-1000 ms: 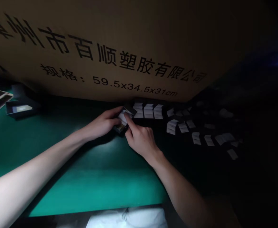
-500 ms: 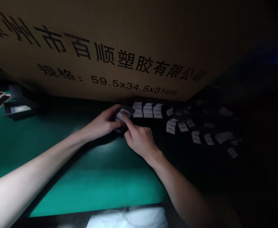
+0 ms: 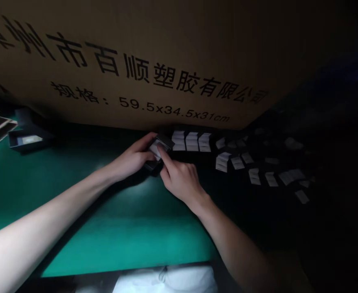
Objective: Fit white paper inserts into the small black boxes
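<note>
Scarcely any shift: small box between left fingers, under right forefinger.

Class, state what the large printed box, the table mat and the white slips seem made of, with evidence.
The large printed box: cardboard, probably; matte brown, ink-printed. The table mat: likely rubber or vinyl; smooth green, faint sheen. The white slips: paper, seemingly; thin, folded.

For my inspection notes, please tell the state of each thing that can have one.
small box: open, gripped in left hand
white slip: in small box, under forefinger of right hand
second box: open, on green mat, far left
folded slips: lying in rows and loose, untouched
carton: standing behind, top out of view
</note>
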